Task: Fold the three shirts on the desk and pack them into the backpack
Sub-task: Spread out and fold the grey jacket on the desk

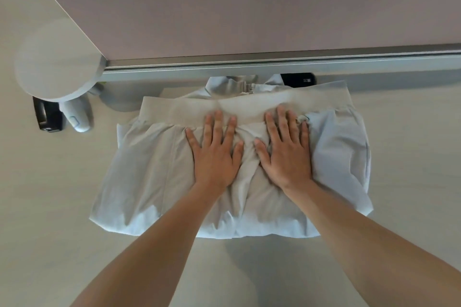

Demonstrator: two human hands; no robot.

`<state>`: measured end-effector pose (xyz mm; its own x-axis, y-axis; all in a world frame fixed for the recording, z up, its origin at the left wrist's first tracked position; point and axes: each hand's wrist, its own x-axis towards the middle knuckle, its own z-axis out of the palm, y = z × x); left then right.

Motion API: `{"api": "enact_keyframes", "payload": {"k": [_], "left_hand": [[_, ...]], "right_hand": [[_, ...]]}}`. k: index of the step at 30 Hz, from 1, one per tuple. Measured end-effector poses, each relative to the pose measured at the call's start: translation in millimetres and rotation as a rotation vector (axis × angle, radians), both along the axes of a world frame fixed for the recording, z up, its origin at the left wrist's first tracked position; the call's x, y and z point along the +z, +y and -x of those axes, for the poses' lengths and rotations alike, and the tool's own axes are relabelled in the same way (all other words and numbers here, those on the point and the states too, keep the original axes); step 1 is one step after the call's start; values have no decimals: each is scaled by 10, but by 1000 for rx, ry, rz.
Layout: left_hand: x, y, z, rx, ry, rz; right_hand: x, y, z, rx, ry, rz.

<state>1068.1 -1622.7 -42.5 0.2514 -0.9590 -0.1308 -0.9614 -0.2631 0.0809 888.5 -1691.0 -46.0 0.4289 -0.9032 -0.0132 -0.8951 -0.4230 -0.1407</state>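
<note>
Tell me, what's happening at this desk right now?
A person is folding clothes on a pale desk. Both hands lie flat, fingers straight, side by side on a light shirt: the left hand and the right hand press its middle down, flattening a fold. More light fabric is bunched behind it, near the divider panel. A white desk lamp stands to the left. No backpack is in view, so nothing looks packed yet.

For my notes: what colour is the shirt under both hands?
Pale beige shirt, plain, no pattern; head view.
</note>
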Motion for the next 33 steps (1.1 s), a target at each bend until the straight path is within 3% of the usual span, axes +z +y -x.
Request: {"api": "enact_keyframes", "payload": {"k": [6, 11, 18, 23, 28, 33], "left_hand": [[45, -21, -26, -18, 38, -30], [244, -21, -184, -10, 46, -12], [22, -79, -197, -12, 19, -83], [80, -93, -202, -21, 66, -91], [316, 237, -141, 40, 49, -60], [158, 505, -155, 30, 31, -107]], "right_hand": [[40, -7, -42, -13, 19, -35], [230, -104, -42, -109, -73, 45], [-25, -158, -50, -150, -33, -90], [116, -171, -34, -144, -42, -148], [501, 205, 401, -238, -8, 15], [231, 527, 725, -318, 79, -91]]}}
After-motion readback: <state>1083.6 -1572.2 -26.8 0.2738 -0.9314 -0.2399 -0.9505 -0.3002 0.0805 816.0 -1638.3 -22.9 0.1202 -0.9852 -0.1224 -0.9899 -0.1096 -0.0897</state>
